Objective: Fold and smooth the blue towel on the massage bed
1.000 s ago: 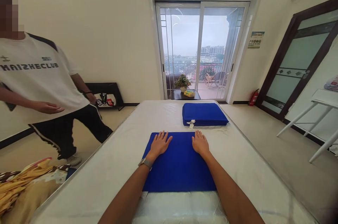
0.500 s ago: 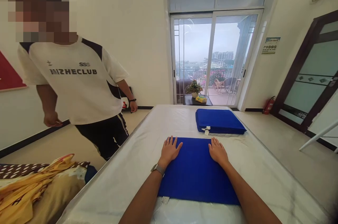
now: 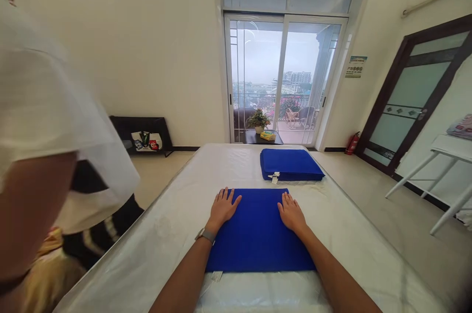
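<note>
A flat blue folded cloth (image 3: 260, 237) lies in front of me on a plastic-covered mattress (image 3: 177, 234). My left hand (image 3: 222, 209) rests flat on its far left corner, fingers stretched out, a watch on the wrist. On the far right corner lies my right hand (image 3: 292, 212), palm down with its fingers extended. A small white tag (image 3: 217, 276) sticks out at the cloth's near left edge. Beyond my hands sits a stack of folded blue cloths (image 3: 291, 163) with white tags at its near edge.
A person in a white shirt (image 3: 88, 156) stands close on the left, blurred, beside a heap of fabric (image 3: 55, 273). White stool legs (image 3: 442, 180) stand on the right. Past the mattress are a small black table (image 3: 260, 137) with a plant and sliding glass doors (image 3: 254, 67).
The person on the left has come much nearer and now covers part of the fabric heap. My view has turned slightly right; both hands stay on the cloth's far corners.
</note>
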`<state>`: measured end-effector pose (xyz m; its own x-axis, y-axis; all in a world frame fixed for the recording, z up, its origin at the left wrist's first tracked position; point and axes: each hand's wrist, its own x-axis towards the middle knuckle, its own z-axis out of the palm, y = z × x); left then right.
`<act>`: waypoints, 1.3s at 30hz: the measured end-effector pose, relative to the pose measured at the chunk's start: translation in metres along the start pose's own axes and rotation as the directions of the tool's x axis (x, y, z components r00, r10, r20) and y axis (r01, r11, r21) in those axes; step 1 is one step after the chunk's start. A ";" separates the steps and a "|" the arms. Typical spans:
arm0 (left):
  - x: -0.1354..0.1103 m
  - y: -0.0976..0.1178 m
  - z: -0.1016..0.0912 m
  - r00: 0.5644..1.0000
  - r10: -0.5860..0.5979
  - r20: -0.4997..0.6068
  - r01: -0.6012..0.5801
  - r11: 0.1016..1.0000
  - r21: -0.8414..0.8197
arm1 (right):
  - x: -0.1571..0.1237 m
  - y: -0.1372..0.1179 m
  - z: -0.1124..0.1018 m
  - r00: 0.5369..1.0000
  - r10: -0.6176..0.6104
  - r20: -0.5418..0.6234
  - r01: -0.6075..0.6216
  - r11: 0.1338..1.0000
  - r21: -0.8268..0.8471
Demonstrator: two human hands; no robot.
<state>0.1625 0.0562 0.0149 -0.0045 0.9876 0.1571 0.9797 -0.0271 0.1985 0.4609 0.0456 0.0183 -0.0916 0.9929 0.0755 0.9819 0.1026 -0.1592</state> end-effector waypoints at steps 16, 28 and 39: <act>0.001 0.056 -0.005 0.987 0.157 -0.044 -0.152 0.983 0.106 | -0.005 -0.006 -0.006 1.000 0.025 0.016 -0.026 0.995 0.097; -0.013 0.159 0.025 0.918 0.392 0.062 -0.385 0.917 -0.103 | -0.010 -0.002 -0.007 1.000 -0.025 0.001 0.025 0.999 0.038; -0.042 -0.031 -0.003 0.997 -0.046 0.069 0.041 0.997 0.064 | -0.006 -0.006 -0.008 0.999 0.026 0.036 -0.028 0.998 0.053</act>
<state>0.1317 0.0152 0.0048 -0.0356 0.9961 0.0805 0.9896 0.0239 0.1421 0.4566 0.0380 0.0269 -0.0717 0.9968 0.0359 0.9740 0.0778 -0.2130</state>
